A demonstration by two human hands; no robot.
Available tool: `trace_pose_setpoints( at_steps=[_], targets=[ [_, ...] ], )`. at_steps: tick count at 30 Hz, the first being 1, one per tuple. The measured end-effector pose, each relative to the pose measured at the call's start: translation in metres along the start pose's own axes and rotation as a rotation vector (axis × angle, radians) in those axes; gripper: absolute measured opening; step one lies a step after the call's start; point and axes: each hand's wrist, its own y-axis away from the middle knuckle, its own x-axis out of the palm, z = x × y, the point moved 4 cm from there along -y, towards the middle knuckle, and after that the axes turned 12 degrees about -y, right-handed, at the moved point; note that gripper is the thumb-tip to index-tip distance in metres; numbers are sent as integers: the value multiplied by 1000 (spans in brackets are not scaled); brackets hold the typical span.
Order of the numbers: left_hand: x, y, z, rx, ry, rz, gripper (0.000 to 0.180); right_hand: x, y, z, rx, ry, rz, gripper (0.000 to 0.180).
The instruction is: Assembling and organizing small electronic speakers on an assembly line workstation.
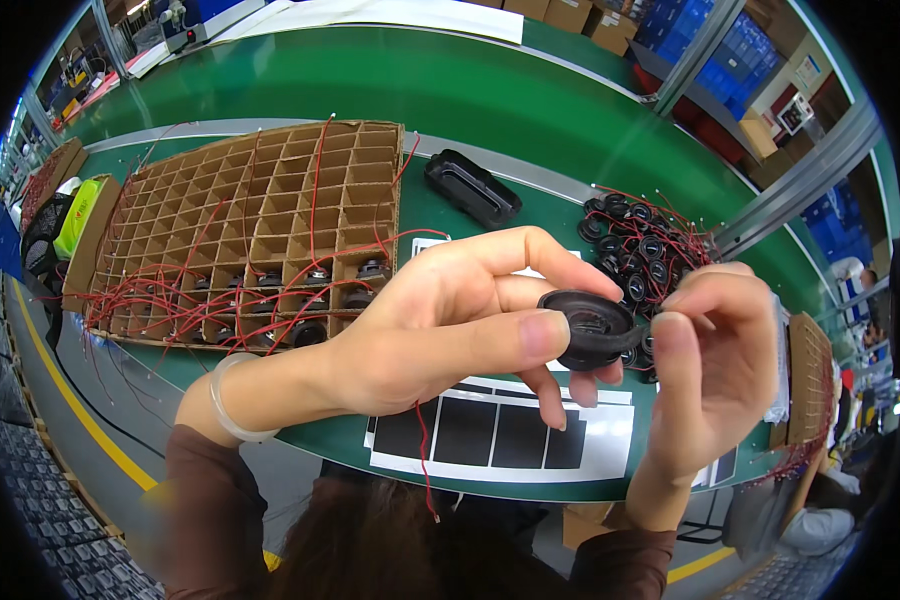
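Pinched between my left hand (450,320) thumb and fingers: one small black speaker (592,328), round, cone facing me, held up in front of my chest above the green bench (490,100). Grip is closed snug on its rim. My right hand (715,370) comes in from the other side, thumb and forefinger closed against the speaker's right edge; I cannot tell whether they nip the rim itself or something small on it. A thin red wire (422,450) hangs down below my left palm, loose end dangling.

Progress, judged from the layout:
- Cardboard divider tray (260,215) to my left, many cells. Only the nearer rows hold speakers, red leads trailing over the walls. Far rows look vacant, so most of the tray is still to fill.
- Pile of loose speakers (640,245) with red leads sits on the bench just beyond my right hand. Plenty left there.
- Black oblong part (472,187) lies apart, between tray and pile, untouched.
- White sheet with black rectangles (500,435) lies at the near edge under my hands.

Reading: early to middle of the batch, one unit in hand.
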Motion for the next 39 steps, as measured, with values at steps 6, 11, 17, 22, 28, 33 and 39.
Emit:
trace_pose_setpoints(
  at_steps=[6, 11, 17, 22, 28, 33, 39],
  targets=[
    [-4, 2, 1, -30, -13, -2, 54, 10, 7, 10, -502, 302, 206, 18],
    [1, 5, -9, -11, -13, -52, 53, 6, 5, 8, -476, 349, 129, 20],
    [-6, 7, -15, 469, -355, -73, 52, -3, 0, 5, -255, 156, 61, 19],
    [-6, 15, -22, 577, -852, -145, 53, 3, 8, 6, -192, 128, 18, 25],
    [-5, 18, -19, 662, -971, -146, 57, 10, 11, 8, -163, 164, 104, 35],
    [-3, 13, -10, 798, -1074, -3, 62, 10, 9, 0, -173, -35, 130, 32],
    [-5, 16, -9, 769, -954, -132, 63, 10, 7, -6, -123, -241, 165, 27]
  ],
)
